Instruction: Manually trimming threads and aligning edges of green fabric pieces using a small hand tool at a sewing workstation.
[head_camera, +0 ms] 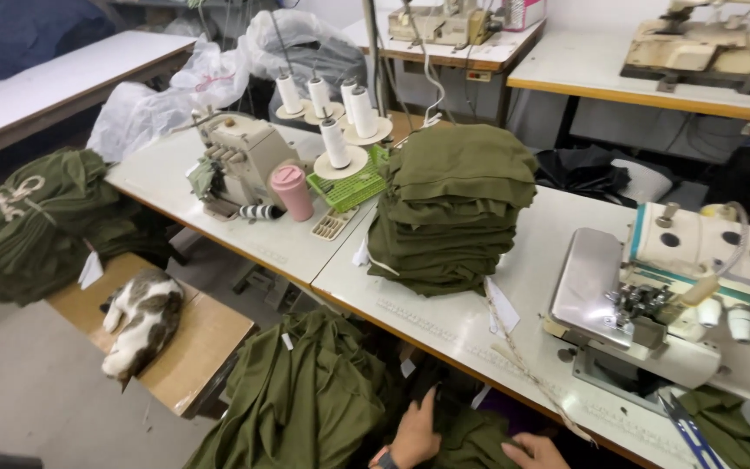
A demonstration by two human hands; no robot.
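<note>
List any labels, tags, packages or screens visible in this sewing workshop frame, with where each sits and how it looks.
White paper tag: hangs at the foot of the olive fabric stack, slim rectangle.
White tag: dangles from the olive bundle at the left, small and angled.
Pink and white box: far table at the top, only partly in frame.
Clear plastic bags: behind the left sewing machine, crumpled.
No screens in view.

Fabric stack point(453, 208) blocks table point(531, 278); machine point(679, 304) beside.

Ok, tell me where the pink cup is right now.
In the head view the pink cup stands left of centre on the white table, right beside the cream sewing machine and just left of the green basket.
</note>
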